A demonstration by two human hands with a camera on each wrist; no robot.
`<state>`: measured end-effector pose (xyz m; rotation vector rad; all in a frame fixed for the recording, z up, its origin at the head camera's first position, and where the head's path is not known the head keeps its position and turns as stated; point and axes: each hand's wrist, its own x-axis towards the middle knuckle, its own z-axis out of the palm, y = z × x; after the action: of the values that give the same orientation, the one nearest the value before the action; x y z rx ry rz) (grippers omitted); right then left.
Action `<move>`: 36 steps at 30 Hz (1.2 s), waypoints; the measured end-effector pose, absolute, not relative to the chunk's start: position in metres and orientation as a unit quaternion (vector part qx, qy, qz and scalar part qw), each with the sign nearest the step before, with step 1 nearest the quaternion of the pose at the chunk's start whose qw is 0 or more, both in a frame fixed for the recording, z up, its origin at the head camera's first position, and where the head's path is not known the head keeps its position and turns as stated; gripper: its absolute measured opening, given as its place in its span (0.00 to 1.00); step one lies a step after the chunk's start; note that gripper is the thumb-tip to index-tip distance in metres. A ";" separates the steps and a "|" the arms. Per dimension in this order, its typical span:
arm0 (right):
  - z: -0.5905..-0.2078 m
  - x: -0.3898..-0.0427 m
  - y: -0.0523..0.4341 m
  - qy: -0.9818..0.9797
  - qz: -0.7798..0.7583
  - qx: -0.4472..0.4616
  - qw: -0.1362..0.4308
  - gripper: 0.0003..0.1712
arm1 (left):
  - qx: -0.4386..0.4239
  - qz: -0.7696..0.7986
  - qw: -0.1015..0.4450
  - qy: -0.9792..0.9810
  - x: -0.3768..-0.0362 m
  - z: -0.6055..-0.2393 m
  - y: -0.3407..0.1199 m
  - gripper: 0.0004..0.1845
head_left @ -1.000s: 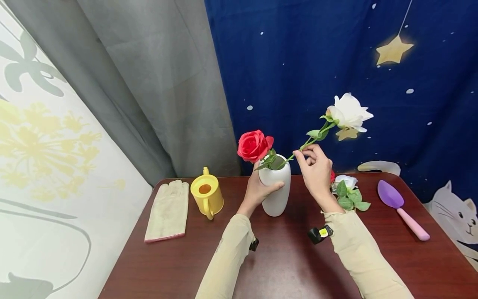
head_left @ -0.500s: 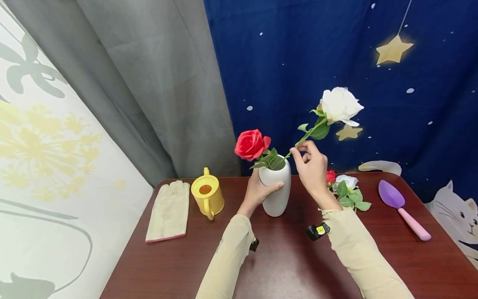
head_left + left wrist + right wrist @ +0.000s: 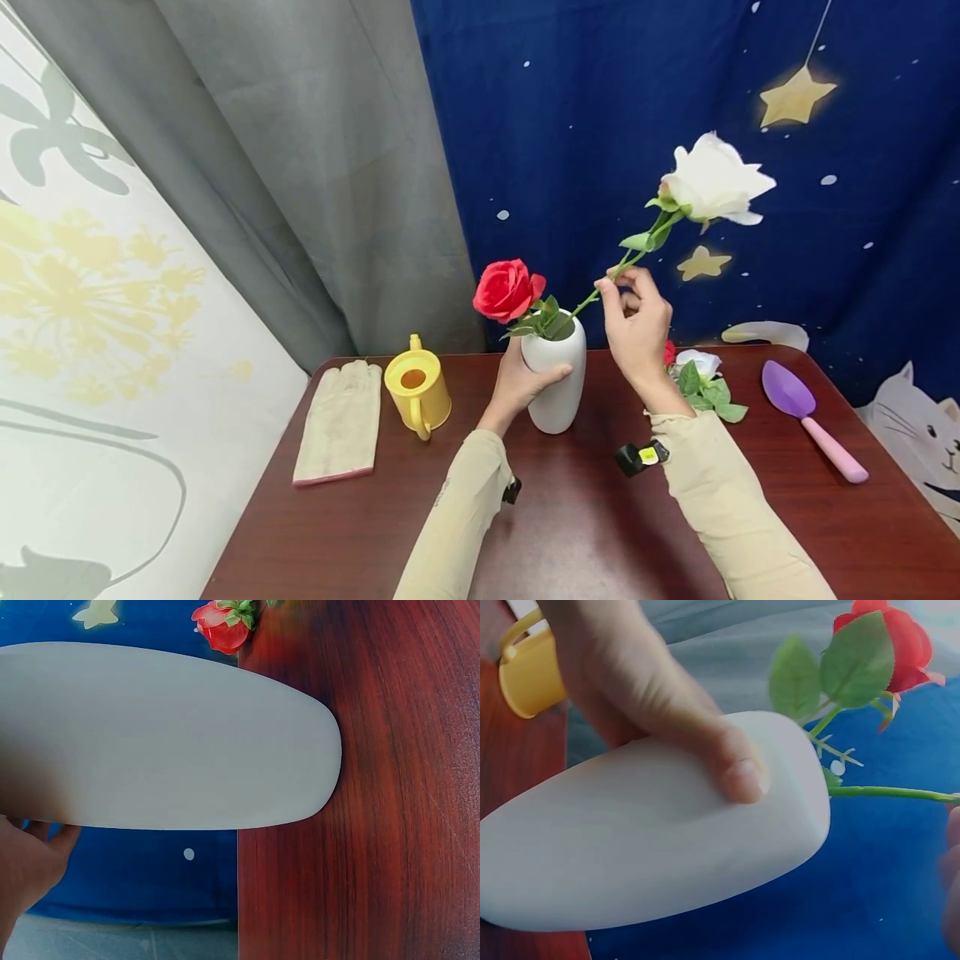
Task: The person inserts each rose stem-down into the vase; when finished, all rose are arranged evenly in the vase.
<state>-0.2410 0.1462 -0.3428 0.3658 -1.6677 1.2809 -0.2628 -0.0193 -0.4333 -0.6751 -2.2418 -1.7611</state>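
table | glove | watering can | vase | loose flowers | trowel

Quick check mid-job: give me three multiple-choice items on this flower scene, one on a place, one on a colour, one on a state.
1. Where is the yellow watering can?
A. left of the white vase
B. right of the vase
C. inside the vase

2. What colour is the rose whose stem the right hand pinches?
A. red
B. white
C. yellow

3. What is the left hand doing?
A. lying flat
B. gripping the vase
C. holding the glove

Answers: 1 A, it stands between glove and vase; 2 B, white bloom; 3 B, thumb wraps its body.
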 end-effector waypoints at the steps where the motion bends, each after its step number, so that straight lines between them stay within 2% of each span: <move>1: -0.341 -0.241 0.147 -0.674 0.537 0.149 0.485 0.08 | -0.228 -0.596 0.105 -0.763 -0.266 -0.437 -0.019 0.44; 7: -0.334 -0.237 0.146 -0.634 0.576 0.140 0.497 0.10 | -0.231 -0.593 0.109 -0.764 -0.274 -0.447 -0.018 0.45; 13: -0.332 -0.239 0.142 -0.655 0.565 0.133 0.484 0.08 | -0.241 -0.590 0.124 -0.761 -0.271 -0.441 -0.019 0.44; 22: -0.323 -0.239 0.135 -0.636 0.561 0.155 0.507 0.08 | -0.213 -0.592 0.096 -0.771 -0.274 -0.446 -0.019 0.44; 31: -0.350 -0.247 0.133 -0.704 0.528 0.131 0.458 0.06 | -0.222 -0.607 0.098 -0.757 -0.254 -0.421 -0.020 0.42; 36: -0.365 -0.246 0.132 -0.765 0.493 0.124 0.395 0.08 | -0.218 -0.605 0.093 -0.760 -0.259 -0.428 -0.019 0.42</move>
<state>-0.2461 0.1323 -0.3646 0.3132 -1.9405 1.2512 -0.2587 -0.0193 -0.4282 -0.6474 -2.2543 -1.7966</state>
